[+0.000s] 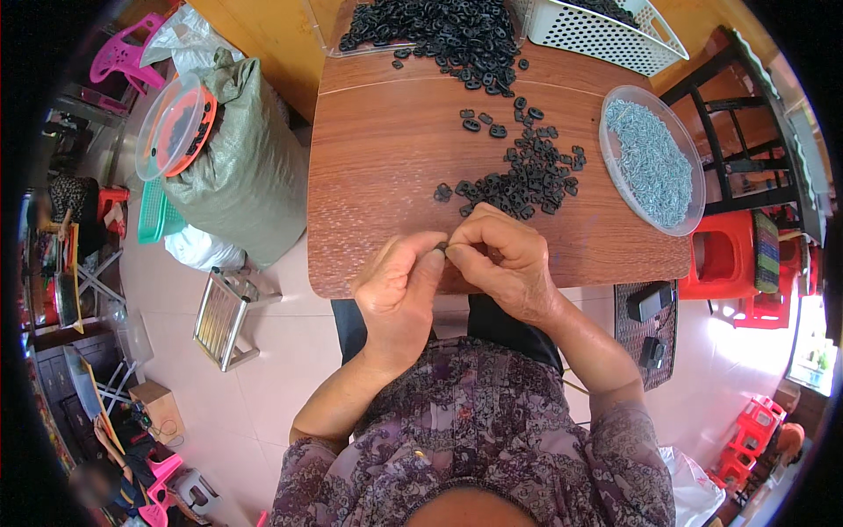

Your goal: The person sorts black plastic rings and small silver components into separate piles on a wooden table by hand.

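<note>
Over the near edge of the brown wooden table (373,149), my left hand (395,285) and my right hand (502,263) meet fingertip to fingertip. Both are closed in a pinch on a small dark plastic piece (442,248), mostly hidden by the fingers. Just beyond my right hand lies a loose pile of small black plastic pieces (527,180), some with holes. At the right edge of the table a round clear tub (696,198) holds many small silvery screws (650,162).
A clear tray (329,44) at the far side spills more black pieces (457,39), beside a white perforated basket (606,48). A bulging sack (255,167) stands left of the table, near a metal stool (226,321). Red stools (716,259) are at right. Other people sit far left.
</note>
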`<state>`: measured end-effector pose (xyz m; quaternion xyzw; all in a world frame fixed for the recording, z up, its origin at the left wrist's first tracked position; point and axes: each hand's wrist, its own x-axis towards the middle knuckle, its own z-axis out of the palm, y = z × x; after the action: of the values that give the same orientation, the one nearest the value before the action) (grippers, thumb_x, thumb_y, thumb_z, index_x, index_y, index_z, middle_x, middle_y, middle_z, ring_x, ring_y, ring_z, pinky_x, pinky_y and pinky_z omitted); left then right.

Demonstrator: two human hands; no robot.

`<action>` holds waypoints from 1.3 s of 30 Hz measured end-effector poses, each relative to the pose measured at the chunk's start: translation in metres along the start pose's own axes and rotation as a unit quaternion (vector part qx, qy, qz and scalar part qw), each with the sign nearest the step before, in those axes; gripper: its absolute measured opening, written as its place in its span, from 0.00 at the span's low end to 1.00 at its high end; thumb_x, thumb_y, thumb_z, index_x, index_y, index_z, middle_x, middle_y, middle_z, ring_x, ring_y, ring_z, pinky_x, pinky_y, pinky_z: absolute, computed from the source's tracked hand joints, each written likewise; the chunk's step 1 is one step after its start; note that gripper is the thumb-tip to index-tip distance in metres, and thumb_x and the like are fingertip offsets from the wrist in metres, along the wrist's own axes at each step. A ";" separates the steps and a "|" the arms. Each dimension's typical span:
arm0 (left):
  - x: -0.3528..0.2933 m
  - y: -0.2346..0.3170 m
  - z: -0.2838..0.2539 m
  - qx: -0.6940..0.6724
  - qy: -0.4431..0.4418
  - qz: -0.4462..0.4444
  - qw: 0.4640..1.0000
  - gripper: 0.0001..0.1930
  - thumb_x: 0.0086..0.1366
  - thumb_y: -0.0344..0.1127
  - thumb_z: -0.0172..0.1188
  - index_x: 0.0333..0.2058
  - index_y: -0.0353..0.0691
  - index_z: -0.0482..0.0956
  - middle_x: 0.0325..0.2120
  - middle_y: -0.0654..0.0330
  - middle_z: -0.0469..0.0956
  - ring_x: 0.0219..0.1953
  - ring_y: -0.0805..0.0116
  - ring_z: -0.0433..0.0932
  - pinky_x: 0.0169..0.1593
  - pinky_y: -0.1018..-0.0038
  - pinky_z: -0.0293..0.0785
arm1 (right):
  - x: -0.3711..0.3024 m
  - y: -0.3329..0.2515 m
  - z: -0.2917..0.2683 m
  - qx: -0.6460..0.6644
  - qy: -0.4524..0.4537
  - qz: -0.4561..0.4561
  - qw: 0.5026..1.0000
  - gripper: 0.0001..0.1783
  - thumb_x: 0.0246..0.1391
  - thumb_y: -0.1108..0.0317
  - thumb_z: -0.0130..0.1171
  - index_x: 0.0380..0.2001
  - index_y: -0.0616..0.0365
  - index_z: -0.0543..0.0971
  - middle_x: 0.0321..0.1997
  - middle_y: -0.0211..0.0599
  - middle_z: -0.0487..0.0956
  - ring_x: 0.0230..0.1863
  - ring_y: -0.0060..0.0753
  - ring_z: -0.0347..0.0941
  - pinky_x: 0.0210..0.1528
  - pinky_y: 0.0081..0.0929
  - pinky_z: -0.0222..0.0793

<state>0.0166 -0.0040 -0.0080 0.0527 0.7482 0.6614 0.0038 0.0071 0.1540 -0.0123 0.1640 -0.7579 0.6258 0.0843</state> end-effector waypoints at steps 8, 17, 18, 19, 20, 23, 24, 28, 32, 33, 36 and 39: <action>0.006 0.010 0.001 -0.157 -0.002 -0.111 0.981 0.06 0.62 0.26 0.56 0.37 0.32 0.77 0.27 0.64 0.77 0.26 0.81 0.72 0.30 0.84 0.70 | 0.002 0.006 0.003 -0.045 0.012 -0.045 0.998 0.02 0.49 0.76 0.58 0.26 0.64 0.75 0.23 0.33 0.73 0.27 0.28 0.66 0.29 0.25 0.62; 0.007 0.008 0.001 -0.102 0.003 -0.080 0.992 0.06 0.63 0.26 0.55 0.38 0.32 0.77 0.27 0.65 0.76 0.25 0.83 0.71 0.29 0.85 0.69 | 0.002 0.001 0.005 0.023 0.035 0.052 0.998 0.02 0.47 0.77 0.59 0.26 0.62 0.76 0.24 0.34 0.72 0.27 0.30 0.67 0.29 0.25 0.63; 0.007 0.008 0.002 -0.102 0.002 -0.078 0.992 0.06 0.63 0.26 0.55 0.38 0.32 0.77 0.27 0.65 0.76 0.25 0.83 0.71 0.29 0.85 0.69 | 0.003 0.001 0.006 0.023 0.040 0.054 0.997 0.02 0.46 0.77 0.58 0.26 0.62 0.75 0.24 0.34 0.72 0.27 0.29 0.67 0.28 0.25 0.63; 0.007 0.006 0.003 -0.108 0.008 -0.073 0.991 0.07 0.62 0.25 0.55 0.38 0.31 0.77 0.26 0.64 0.77 0.24 0.81 0.71 0.29 0.85 0.70 | 0.003 0.002 0.007 0.022 0.041 0.051 0.998 0.02 0.46 0.77 0.58 0.26 0.62 0.75 0.24 0.34 0.72 0.27 0.29 0.67 0.28 0.25 0.63; 0.007 0.005 0.005 -0.115 0.011 -0.067 0.991 0.07 0.61 0.24 0.56 0.38 0.29 0.77 0.24 0.63 0.77 0.24 0.80 0.72 0.29 0.85 0.70 | 0.003 0.004 0.007 0.006 0.031 0.032 0.999 0.01 0.48 0.78 0.57 0.27 0.63 0.75 0.25 0.32 0.71 0.27 0.24 0.66 0.27 0.22 0.62; 0.004 0.001 0.007 -0.181 0.015 -0.061 0.981 0.07 0.61 0.23 0.55 0.38 0.29 0.76 0.24 0.63 0.76 0.23 0.80 0.72 0.29 0.85 0.70 | 0.004 0.004 0.009 -0.013 0.028 0.011 0.999 0.01 0.49 0.78 0.56 0.26 0.64 0.74 0.25 0.32 0.70 0.25 0.22 0.64 0.26 0.21 0.60; 0.003 0.001 0.007 -0.170 0.022 -0.065 0.983 0.07 0.61 0.23 0.54 0.38 0.29 0.76 0.24 0.62 0.76 0.23 0.79 0.72 0.28 0.84 0.71 | 0.004 0.005 0.010 -0.026 0.027 -0.012 0.999 0.00 0.49 0.78 0.55 0.26 0.63 0.74 0.24 0.33 0.70 0.25 0.23 0.64 0.26 0.22 0.60; 0.003 0.002 0.007 -0.198 0.014 -0.074 0.977 0.07 0.61 0.23 0.54 0.37 0.29 0.76 0.24 0.62 0.76 0.22 0.79 0.72 0.28 0.84 0.71 | 0.005 0.007 0.009 -0.053 0.028 -0.056 0.997 0.01 0.48 0.78 0.55 0.26 0.63 0.74 0.23 0.35 0.69 0.25 0.30 0.64 0.26 0.25 0.61; 0.011 0.001 0.003 -0.192 0.019 -0.078 0.978 0.07 0.61 0.25 0.56 0.37 0.29 0.76 0.24 0.61 0.76 0.22 0.77 0.73 0.27 0.82 0.72 | 0.010 0.006 0.001 -0.075 0.008 -0.076 0.994 0.03 0.47 0.75 0.59 0.27 0.62 0.75 0.26 0.37 0.73 0.27 0.35 0.67 0.31 0.28 0.64; 0.013 -0.001 0.001 -0.200 0.017 -0.081 0.976 0.07 0.61 0.25 0.57 0.37 0.29 0.76 0.24 0.60 0.76 0.22 0.76 0.73 0.27 0.81 0.72 | 0.014 0.007 -0.003 -0.077 -0.015 -0.087 0.993 0.04 0.47 0.74 0.60 0.27 0.62 0.76 0.27 0.37 0.75 0.29 0.36 0.68 0.32 0.29 0.64; 0.018 -0.003 -0.003 -0.212 0.038 -0.081 0.973 0.08 0.60 0.26 0.57 0.37 0.29 0.76 0.24 0.58 0.76 0.22 0.74 0.73 0.26 0.80 0.72 | 0.034 0.010 -0.025 -0.193 0.045 -0.077 0.977 0.05 0.46 0.73 0.61 0.28 0.62 0.77 0.29 0.37 0.76 0.32 0.38 0.71 0.35 0.30 0.65; 0.021 -0.005 -0.005 -0.211 0.039 -0.069 0.974 0.08 0.60 0.27 0.58 0.37 0.29 0.75 0.24 0.56 0.77 0.22 0.73 0.73 0.26 0.79 0.72 | 0.071 0.032 -0.053 -0.363 0.091 -0.148 0.915 0.06 0.43 0.75 0.61 0.28 0.61 0.78 0.28 0.37 0.74 0.32 0.40 0.68 0.34 0.33 0.64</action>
<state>-0.0051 -0.0076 -0.0107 -0.0272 0.5931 0.8041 0.0311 -0.0747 0.2005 -0.0078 0.1750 -0.8890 0.3003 0.2982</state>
